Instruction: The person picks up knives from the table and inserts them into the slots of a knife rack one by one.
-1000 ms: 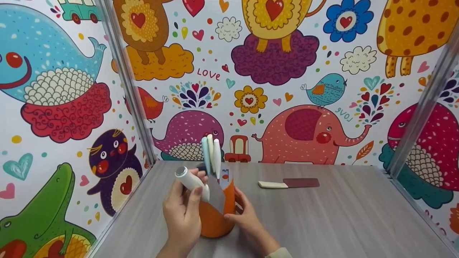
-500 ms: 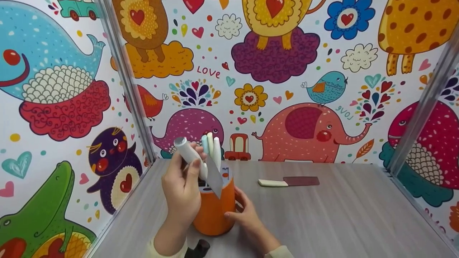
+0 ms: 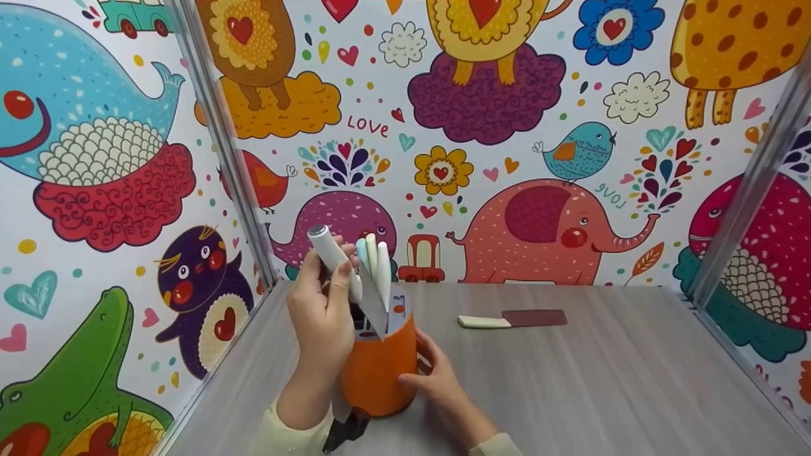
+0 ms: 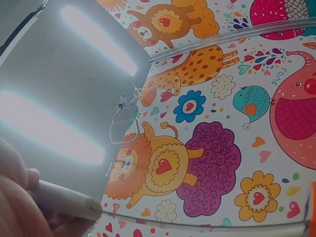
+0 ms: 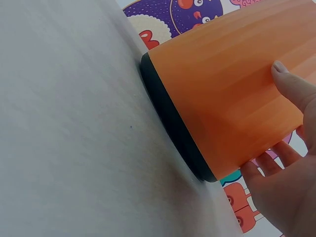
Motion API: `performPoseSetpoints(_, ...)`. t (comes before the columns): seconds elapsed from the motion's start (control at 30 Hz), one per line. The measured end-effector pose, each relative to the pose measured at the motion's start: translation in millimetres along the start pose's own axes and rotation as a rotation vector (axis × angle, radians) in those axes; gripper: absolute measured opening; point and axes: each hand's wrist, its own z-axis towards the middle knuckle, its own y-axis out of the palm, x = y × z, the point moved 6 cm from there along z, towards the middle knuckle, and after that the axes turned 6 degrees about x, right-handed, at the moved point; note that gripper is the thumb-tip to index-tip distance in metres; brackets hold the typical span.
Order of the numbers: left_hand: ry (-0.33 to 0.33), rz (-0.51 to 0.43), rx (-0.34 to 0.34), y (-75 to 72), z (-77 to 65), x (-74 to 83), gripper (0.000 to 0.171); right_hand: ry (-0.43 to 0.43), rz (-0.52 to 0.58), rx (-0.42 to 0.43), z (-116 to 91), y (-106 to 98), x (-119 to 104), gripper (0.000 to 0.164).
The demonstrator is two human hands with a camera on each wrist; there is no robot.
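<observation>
My left hand (image 3: 320, 310) grips a kitchen knife by its white handle (image 3: 331, 250), fingers curled round it. The knife's blade (image 3: 374, 303) slants down to the right, its tip overlapping the front rim of an orange knife block (image 3: 379, 377). Seen from the left wrist, the pale handle (image 4: 66, 198) lies in the hand and the thin blade runs right. My right hand (image 3: 440, 380) holds the block's right side, thumb (image 5: 289, 81) on the near face and fingers behind. Light blue, cream and white knife handles (image 3: 384, 272) stick up from the block's slots.
A cleaver (image 3: 537, 318) with a cream handle lies on the grey wood-grain table (image 3: 570, 386), right of the block. Cartoon-printed panels (image 3: 507, 158) enclose the table at back and sides. A black wrist-camera mount (image 3: 347, 429) sits below the left hand.
My left hand has risen with the knife, and its blade now sits higher at the block's top, uncovering the slots. The right hand stays on the block.
</observation>
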Motion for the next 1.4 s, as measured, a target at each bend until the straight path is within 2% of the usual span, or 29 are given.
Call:
performPoseSetpoints(0.43,-0.009,0.027,-0.006,10.5,16.5,-10.5,0.026,0.032,0.004,0.016,1,-1,2,0.084)
performPoseSetpoints(0.6,-0.012,0.072,0.009,16.0,18.0,-14.8,0.027,0.008,0.002,0.006,0,-1,2,0.085)
performPoseSetpoints(0.77,0.0,0.103,0.011,21.9,16.6,-19.4,0.026,-0.011,-0.028,0.009,-1,-1,0,0.087)
performPoseSetpoints(1.1,-0.042,0.132,-0.029,30.0,8.4,-36.2,0.029,0.029,-0.007,0.019,0,-1,1,0.084)
performPoseSetpoints(1.4,-0.06,0.132,-0.05,37.0,0.0,-48.0,0.028,0.009,-0.022,0.014,-1,-1,0,0.082)
